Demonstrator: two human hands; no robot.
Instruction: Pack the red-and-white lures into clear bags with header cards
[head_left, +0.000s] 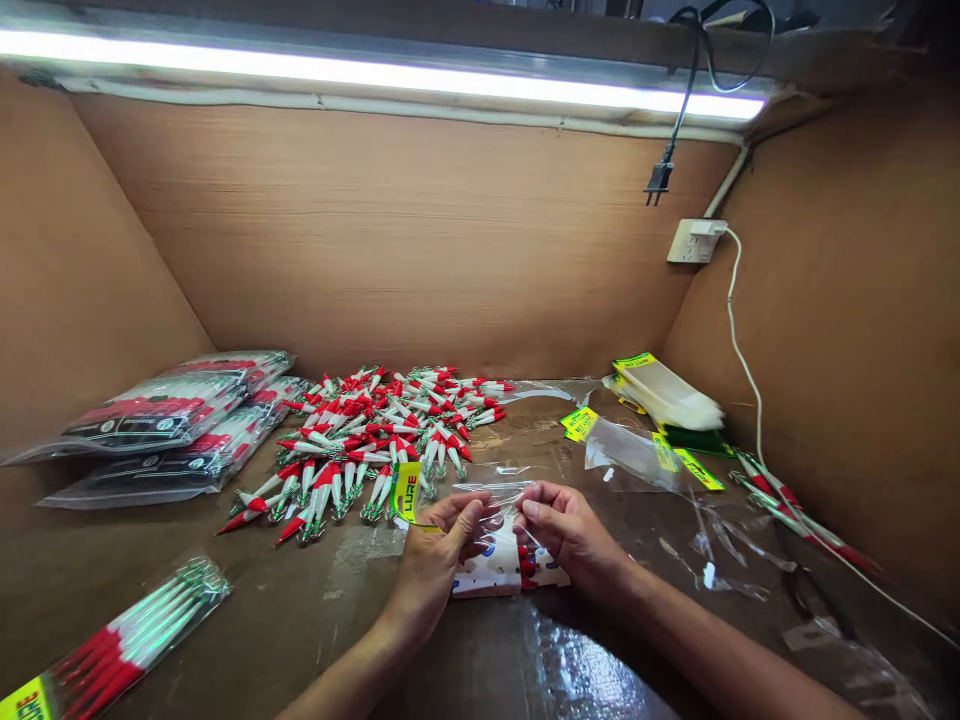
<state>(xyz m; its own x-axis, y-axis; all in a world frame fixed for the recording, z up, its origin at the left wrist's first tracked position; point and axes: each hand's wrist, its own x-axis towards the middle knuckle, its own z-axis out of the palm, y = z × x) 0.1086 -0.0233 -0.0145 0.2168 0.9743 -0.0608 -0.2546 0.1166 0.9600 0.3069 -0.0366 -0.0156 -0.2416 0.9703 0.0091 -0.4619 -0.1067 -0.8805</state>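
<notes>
Brown tabletop (300,625) | filled bags (169,405) lying stacked left, lure packet (139,640) nearer, both looking finished | red-and-white lures (397,415) lying loose, unbagged | left hand (435,560), right hand (574,530) pinching clear bag (501,505) mid-table, filling unclear | unfilled bags (667,393) lying right

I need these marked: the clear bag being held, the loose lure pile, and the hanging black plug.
Clear bag (504,496): head view, on its transparent film.
Loose lure pile (386,428): head view, near its middle.
Black plug (659,177): head view, on its body.
</notes>
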